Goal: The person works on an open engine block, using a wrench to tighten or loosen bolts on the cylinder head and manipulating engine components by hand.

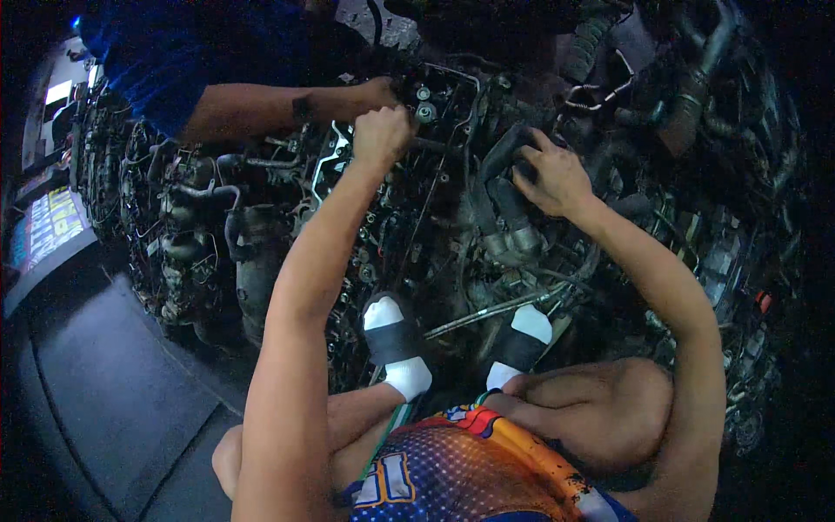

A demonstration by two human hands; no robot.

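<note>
Clenching tightly, the left hand (381, 137) forms a fist over an engine (370, 230) of dark, oily metal, just beside a co-worker's hand (378, 91); what lies inside that fist I cannot tell. The right hand (557, 178) bends its fingers at the upper part of a black hose (497, 161), thumb apart from them; whether it grips the hose or merely touches it cannot be told. This hose is smooth, matt and thick, bent over at its top, and lies right of the left hand, among the crowded machinery in the upper middle; by its lower end sit dull grey, rounded metal fittings (513, 242). Between the hands, a thin metal frame (474, 91) edges a dark recess in which round, shiny metal caps (424, 111) sit. Left of the fist runs a bright, notched metal edge (323, 165). Farther left lie curved pipes (213, 191) and a dull, dark cylinder (257, 270), while a ribbed, flexible duct (587, 48) shows at the upper right. A slender, pale rod (491, 311) slants near the person's white socks (407, 378) and black-strapped sandals (393, 342). At the lower left spreads a flat, grey surface (130, 357), crossed by dark seams.
</note>
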